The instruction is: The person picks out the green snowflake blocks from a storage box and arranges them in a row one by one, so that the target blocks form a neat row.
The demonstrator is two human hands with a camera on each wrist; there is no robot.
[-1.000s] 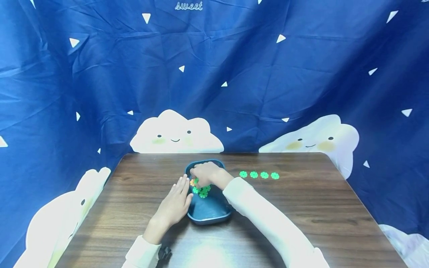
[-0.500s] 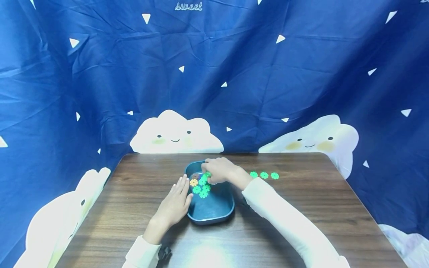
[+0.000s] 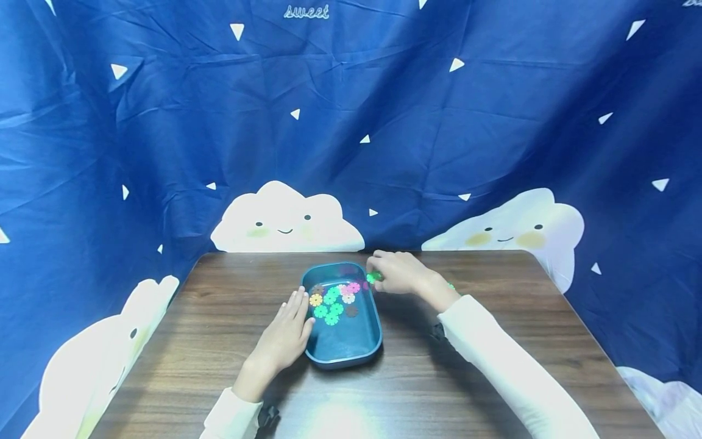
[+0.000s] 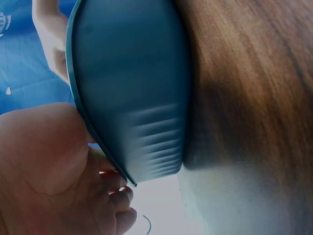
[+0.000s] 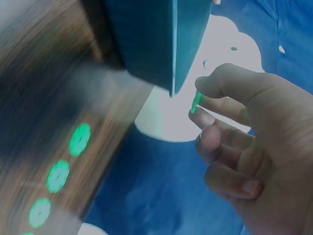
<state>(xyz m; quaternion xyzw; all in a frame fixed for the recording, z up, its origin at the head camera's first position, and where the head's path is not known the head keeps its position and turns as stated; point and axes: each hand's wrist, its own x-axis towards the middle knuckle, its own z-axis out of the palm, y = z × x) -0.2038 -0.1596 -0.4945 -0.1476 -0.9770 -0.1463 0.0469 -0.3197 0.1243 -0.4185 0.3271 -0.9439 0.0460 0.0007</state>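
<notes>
Brown wood-grain worktop (image 3: 417, 372) before a blue curtain (image 3: 384, 91) printed with smiling white clouds (image 3: 282, 207); right fingers (image 5: 232, 134) pinch a green flower-shaped disc (image 5: 196, 102); left fingers (image 3: 293, 305), straight, touch a teal tray (image 3: 342, 346).

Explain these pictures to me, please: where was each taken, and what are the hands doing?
There's no machine here; a person works bare-handed. The wide picture comes from a camera worn on the head, the other two from cameras worn on the wrists. On the wooden table stands a blue tray holding small flower-shaped discs in several colours. The left hand rests against the tray's rim. The right hand pinches one green disc between thumb and fingers. The right wrist's picture also shows a row of green discs lying on the table.
</notes>
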